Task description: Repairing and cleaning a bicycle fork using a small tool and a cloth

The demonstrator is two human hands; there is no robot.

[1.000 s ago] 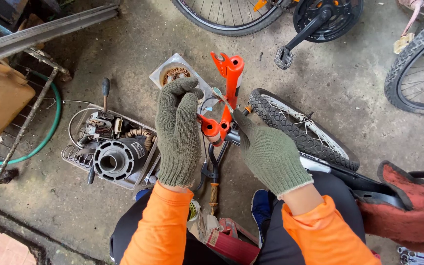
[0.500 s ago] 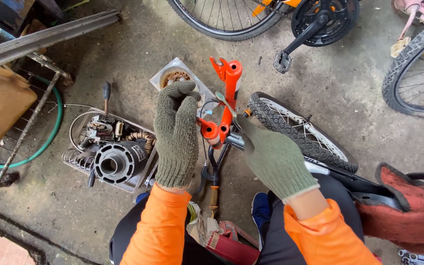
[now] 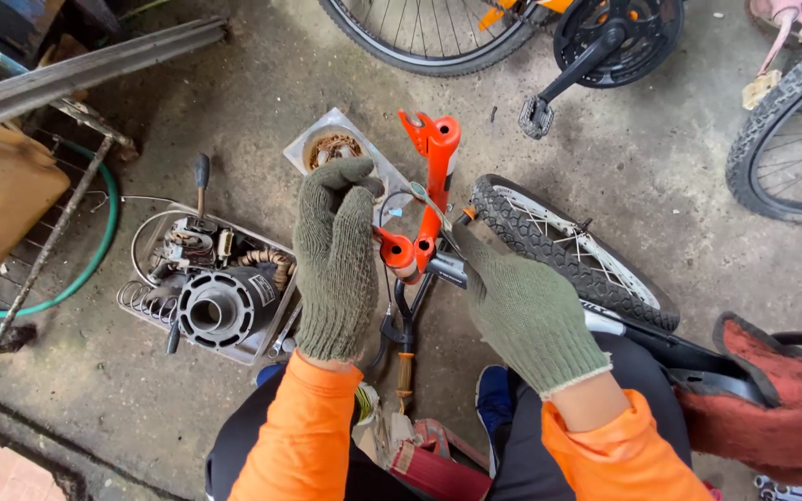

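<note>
- Lying between both gloved hands, the orange bicycle fork (image 3: 431,190) points away over the concrete floor (image 3: 624,167).
- Left hand (image 3: 334,264) fingers pinch together above it.
- Right hand (image 3: 522,311) closes on a thin metal tool (image 3: 433,215) touching the fork.

We count two gloved hands (image 3: 336,260), one orange bike fork (image 3: 431,176), four bicycle wheels (image 3: 568,250) and one parts tray (image 3: 141,311)

We hold our gloved left hand (image 3: 334,264) flat, fingers extended, just left of the orange fork (image 3: 429,199); our gloved right hand (image 3: 522,311) curls just right of it.
</note>
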